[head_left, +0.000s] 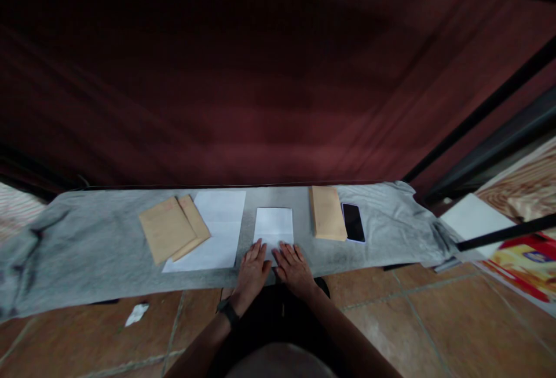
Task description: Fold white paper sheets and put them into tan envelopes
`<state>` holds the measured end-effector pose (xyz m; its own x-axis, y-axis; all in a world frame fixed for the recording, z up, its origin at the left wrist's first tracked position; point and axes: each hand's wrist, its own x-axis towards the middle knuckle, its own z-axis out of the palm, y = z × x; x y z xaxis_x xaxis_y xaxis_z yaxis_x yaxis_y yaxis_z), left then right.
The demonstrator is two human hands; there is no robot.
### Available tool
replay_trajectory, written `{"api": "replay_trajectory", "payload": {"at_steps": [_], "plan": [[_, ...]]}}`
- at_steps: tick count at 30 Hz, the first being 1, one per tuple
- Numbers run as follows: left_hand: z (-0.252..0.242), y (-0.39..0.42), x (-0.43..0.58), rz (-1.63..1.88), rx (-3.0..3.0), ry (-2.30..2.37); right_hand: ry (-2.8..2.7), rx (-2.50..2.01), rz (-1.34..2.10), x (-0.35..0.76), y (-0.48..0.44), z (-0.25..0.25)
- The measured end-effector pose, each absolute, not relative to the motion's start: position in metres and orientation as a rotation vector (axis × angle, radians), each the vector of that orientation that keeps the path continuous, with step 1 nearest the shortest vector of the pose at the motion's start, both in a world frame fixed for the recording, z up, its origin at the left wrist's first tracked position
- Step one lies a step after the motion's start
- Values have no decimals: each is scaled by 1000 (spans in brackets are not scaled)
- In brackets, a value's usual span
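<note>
A small white sheet of paper with a crease across it lies in front of me on the grey cloth. My left hand rests flat on its near left corner, fingers spread. On the near right part lies my right hand, also flat with its fingers apart. Neither hand grips anything. Larger white paper is to the left, partly under two brown envelopes. Right of the small sheet sits a stack of brown envelopes, with a phone beside it.
A dark red panel rises behind the cloth-covered surface. Black bars cross the right side, near a white board and a red and yellow box. Crumpled white paper lies on the tiled floor.
</note>
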<state>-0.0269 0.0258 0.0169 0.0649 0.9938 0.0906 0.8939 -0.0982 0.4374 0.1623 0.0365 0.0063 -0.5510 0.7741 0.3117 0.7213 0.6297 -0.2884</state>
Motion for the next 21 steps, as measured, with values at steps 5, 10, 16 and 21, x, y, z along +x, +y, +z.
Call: {"api": "replay_trajectory", "payload": {"at_steps": [5,10,16,21], "plan": [[21,34,-13,532,2265,1796,-2481,-1172,151,166,35,3],[15,33,-13,381,2522,1631,-2551,-1129,130,172,37,4],[18,21,-41,329,2614,1563,-2628,-1124,155,187,36,11],[20,16,-51,309,2621,1559,-2635,-1126,175,199,33,10]]}}
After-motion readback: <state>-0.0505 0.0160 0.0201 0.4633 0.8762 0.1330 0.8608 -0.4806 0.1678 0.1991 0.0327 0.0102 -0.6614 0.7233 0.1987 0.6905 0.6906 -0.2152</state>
